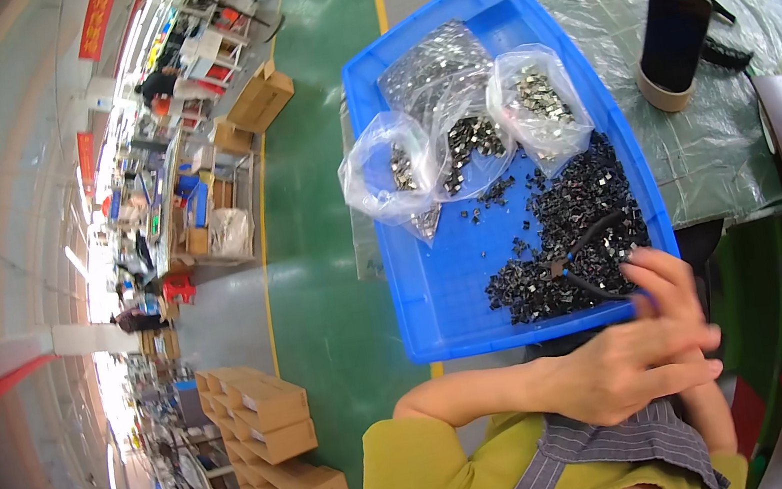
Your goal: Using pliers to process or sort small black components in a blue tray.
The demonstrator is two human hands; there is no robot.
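Observation:
My left hand (615,375) reaches across in front of me, fingers stretched to the right and apart. It overlaps my right hand (668,284), whose palm and wrist are partly hidden behind it. Some fingers of the right hand extend over the edge of a blue tray (408,292), slightly blurred and with nothing visible in them. Close to those fingertips, pliers (566,268) with spread black handles lie on a heap of small black parts (583,190). Clear plastic bags (380,167) holding small metallic and black parts sit toward the tray's far side.
Right of the tray, a phone (673,30) stands in a round holder (665,90) on a plastic-covered table (714,135), beside a black strap (724,53). Stacked cardboard boxes (275,414) stand on the left, past a green floor (322,255). Crowded workbenches (178,205) line the far left.

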